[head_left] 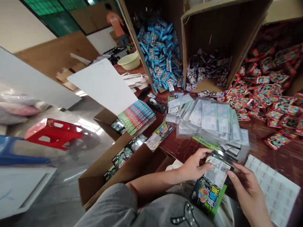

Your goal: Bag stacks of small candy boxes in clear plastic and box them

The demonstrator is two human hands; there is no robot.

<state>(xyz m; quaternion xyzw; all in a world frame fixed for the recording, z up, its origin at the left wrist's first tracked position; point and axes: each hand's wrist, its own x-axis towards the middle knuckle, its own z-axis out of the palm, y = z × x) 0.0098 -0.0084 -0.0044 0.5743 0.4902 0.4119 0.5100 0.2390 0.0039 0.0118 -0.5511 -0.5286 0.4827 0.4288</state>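
A black and green printed candy package (209, 192) with a white barcode panel is held in front of my lap. My left hand (197, 165) pinches its upper left edge between thumb and fingers. On the opposite side my right hand (245, 184) grips the upper right corner. Just beyond both hands, a fanned pile of clear plastic sleeves (208, 118) with pale printed inserts lies on the dark red table (174, 143). By my right hand rests a white sheet of stickers (274, 186).
Cardboard boxes at the back hold blue candy packets (157, 47), dark purple packets (208, 71) and red packets (267, 85). A tape dispenser (156, 104) sits left of the sleeves. An open carton (104, 186) with finished-looking packages stands at my left, near a red stool (54, 132). Another person (115, 23) is far off.
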